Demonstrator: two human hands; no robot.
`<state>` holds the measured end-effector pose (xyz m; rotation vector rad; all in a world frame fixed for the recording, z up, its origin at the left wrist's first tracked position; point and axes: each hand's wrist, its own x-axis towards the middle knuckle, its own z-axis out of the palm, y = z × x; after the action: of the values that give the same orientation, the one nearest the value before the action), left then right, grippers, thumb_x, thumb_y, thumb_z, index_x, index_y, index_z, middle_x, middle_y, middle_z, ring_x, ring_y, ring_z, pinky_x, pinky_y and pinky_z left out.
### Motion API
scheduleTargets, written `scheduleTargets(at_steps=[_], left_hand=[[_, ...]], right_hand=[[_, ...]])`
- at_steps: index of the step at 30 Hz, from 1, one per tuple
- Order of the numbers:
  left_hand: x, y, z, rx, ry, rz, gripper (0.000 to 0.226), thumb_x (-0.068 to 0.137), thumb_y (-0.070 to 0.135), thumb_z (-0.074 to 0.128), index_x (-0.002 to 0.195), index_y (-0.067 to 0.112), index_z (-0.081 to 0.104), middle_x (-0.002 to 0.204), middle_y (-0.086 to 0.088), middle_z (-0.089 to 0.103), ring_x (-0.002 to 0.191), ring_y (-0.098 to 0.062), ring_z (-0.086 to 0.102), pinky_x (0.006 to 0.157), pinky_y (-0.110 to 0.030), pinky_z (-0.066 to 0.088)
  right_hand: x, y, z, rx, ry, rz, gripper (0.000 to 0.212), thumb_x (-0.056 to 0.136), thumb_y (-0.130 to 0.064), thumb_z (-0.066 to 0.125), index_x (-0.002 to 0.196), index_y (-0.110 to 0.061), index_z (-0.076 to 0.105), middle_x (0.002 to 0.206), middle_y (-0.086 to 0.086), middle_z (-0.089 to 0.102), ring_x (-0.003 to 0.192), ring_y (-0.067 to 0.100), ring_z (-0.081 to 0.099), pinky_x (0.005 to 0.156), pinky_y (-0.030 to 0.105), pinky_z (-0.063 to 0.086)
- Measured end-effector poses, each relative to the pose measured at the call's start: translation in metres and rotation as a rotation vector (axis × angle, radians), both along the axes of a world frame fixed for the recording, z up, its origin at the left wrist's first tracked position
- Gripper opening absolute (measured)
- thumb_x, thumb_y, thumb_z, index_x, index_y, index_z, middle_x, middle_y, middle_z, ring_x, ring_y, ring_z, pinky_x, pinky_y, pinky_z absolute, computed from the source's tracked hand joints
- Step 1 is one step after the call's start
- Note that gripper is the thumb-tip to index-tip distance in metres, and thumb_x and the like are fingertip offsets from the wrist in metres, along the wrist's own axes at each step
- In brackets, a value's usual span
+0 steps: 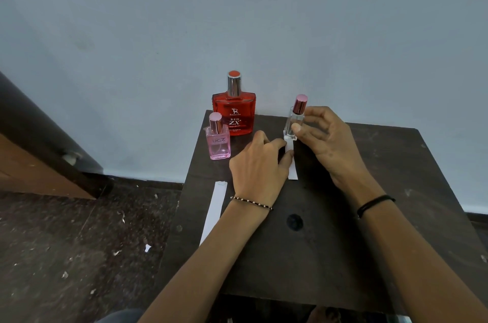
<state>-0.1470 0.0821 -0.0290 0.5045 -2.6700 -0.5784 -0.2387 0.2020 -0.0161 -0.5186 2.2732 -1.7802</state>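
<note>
While right fingers (298,128) pinch the clear bottle (290,121) near-upright, cap up, left fingers (287,157) pinch the strip (292,172).

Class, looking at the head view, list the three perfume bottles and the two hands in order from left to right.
pink bottle → red bottle → left hand, pinching a paper strip → clear bottle → right hand, which holds the clear bottle

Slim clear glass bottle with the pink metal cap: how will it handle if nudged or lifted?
Probably tippy: the slim clear glass bottle is tall on a narrow base. Likely slick and breakable, being smooth glass. Perhaps light: no coloured liquid shows, and the right hand holds it by fingertips alone.
</note>
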Motion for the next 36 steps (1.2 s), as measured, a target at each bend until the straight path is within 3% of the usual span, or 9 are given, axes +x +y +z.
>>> scheduleTargets(at_steps=[2,6,11,16,21,28,32,34,36], left_hand=[[0.000,0.000,0.000,-0.004,-0.001,0.002,0.029,0.092,0.052,0.059,0.110,0.032,0.071,0.097,0.005,0.058,0.071,-0.007,0.046,0.052,-0.024,0.035],[0.001,0.000,0.000,-0.014,0.002,-0.003,0.030,0.093,0.052,0.057,0.111,0.032,0.071,0.098,0.005,0.057,0.072,-0.006,0.045,0.052,-0.022,0.032],[0.001,0.000,0.001,-0.029,-0.009,-0.003,0.029,0.094,0.052,0.055,0.111,0.034,0.070,0.098,0.006,0.056,0.072,-0.006,0.045,0.048,-0.022,0.023],[0.003,0.002,0.007,-0.003,0.013,0.007,0.026,0.098,0.044,0.050,0.113,0.031,0.069,0.098,0.007,0.059,0.072,-0.004,0.045,0.048,-0.018,0.019],[0.018,-0.001,0.018,0.000,0.014,0.002,0.022,0.098,0.037,0.051,0.108,0.030,0.069,0.095,0.008,0.064,0.078,-0.009,0.060,0.057,-0.023,0.043],[0.071,-0.039,0.029,0.120,-0.073,0.027,0.016,0.092,0.041,0.061,0.102,0.035,0.073,0.093,0.015,0.072,0.089,-0.007,0.065,0.070,-0.023,0.049],[0.098,-0.070,0.026,0.301,-0.076,0.155,0.014,0.089,0.041,0.066,0.094,0.033,0.076,0.090,0.013,0.073,0.088,-0.011,0.065,0.076,-0.029,0.053],[0.107,-0.082,0.026,0.382,-0.066,0.132,0.013,0.088,0.040,0.068,0.093,0.033,0.077,0.086,0.013,0.070,0.078,-0.009,0.061,0.070,-0.026,0.048],[0.112,-0.091,0.027,0.439,-0.082,0.033,0.010,0.089,0.038,0.069,0.095,0.035,0.077,0.082,0.011,0.069,0.067,-0.004,0.056,0.067,-0.024,0.044]], right_hand=[[-0.001,0.000,-0.001,-0.006,-0.006,0.013,0.040,0.088,-0.025,0.076,0.123,-0.020,0.059,0.120,-0.006,0.070,0.107,0.001,0.069,0.088,0.017,0.055],[-0.002,0.000,-0.001,-0.009,-0.010,0.026,0.041,0.089,-0.024,0.076,0.125,-0.018,0.058,0.119,-0.007,0.070,0.106,-0.002,0.068,0.084,0.013,0.053],[-0.004,0.004,-0.008,0.006,-0.047,0.026,0.049,0.084,-0.024,0.080,0.127,-0.019,0.057,0.125,-0.003,0.069,0.115,0.005,0.066,0.101,0.028,0.052],[0.010,0.014,-0.008,0.031,-0.056,-0.031,0.051,0.084,-0.017,0.080,0.129,-0.018,0.056,0.127,-0.006,0.067,0.115,0.000,0.064,0.102,0.023,0.051],[0.044,0.029,-0.002,0.076,-0.053,-0.092,0.043,0.084,-0.014,0.080,0.122,-0.021,0.061,0.119,-0.008,0.071,0.109,-0.002,0.067,0.101,0.028,0.053],[0.114,0.018,0.015,0.288,0.049,-0.027,0.013,0.085,-0.034,0.075,0.096,-0.029,0.069,0.089,-0.011,0.075,0.083,-0.005,0.069,0.081,0.019,0.057],[0.149,-0.008,0.015,0.320,0.154,0.063,0.022,0.082,-0.047,0.076,0.084,-0.028,0.066,0.080,-0.013,0.071,0.079,-0.004,0.066,0.070,0.010,0.051],[0.159,-0.017,0.013,0.310,0.233,0.200,0.026,0.079,-0.047,0.079,0.087,-0.025,0.067,0.088,-0.013,0.071,0.086,-0.001,0.066,0.077,0.013,0.053],[0.164,-0.023,0.011,0.371,0.296,0.377,0.039,0.075,-0.052,0.081,0.102,-0.026,0.068,0.114,-0.015,0.069,0.107,-0.001,0.061,0.091,0.009,0.047]])
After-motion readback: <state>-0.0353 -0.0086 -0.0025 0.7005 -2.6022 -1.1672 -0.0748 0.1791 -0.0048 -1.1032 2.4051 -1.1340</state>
